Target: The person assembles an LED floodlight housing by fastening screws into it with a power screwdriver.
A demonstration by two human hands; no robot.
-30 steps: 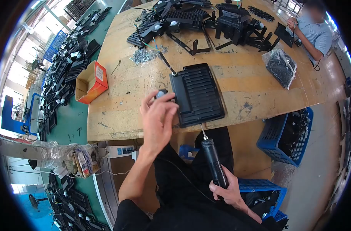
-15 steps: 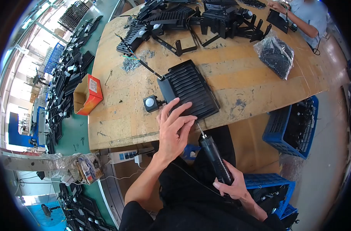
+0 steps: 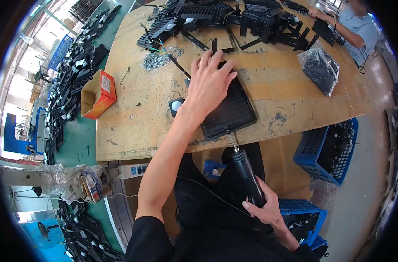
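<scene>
On the table in front of me lies a black floodlight (image 3: 231,111) with a ribbed body and a sensor (image 3: 176,106) with a white dome at its left side. My left hand (image 3: 210,83) reaches over it, fingers bent across its far edge and gripping it. In my right hand (image 3: 266,205) is a black electric screwdriver (image 3: 248,174), its bit pointing up at the floodlight's near edge. The bit's tip meets that edge around a small screw, too small to make out clearly. A cable (image 3: 179,65) with coloured wire ends sticks out from the floodlight's far left.
More black floodlights and brackets (image 3: 268,26) are piled at the back. Small metal parts (image 3: 157,59) lie near an orange box (image 3: 107,94). A plastic bag of dark screws (image 3: 320,70) sits at right, near a co-worker (image 3: 356,35). Blue crates (image 3: 310,163) stand beside the table.
My left hand has moved from the near edge of the floodlight to its far edge. The screwdriver's bit stays at the near edge.
</scene>
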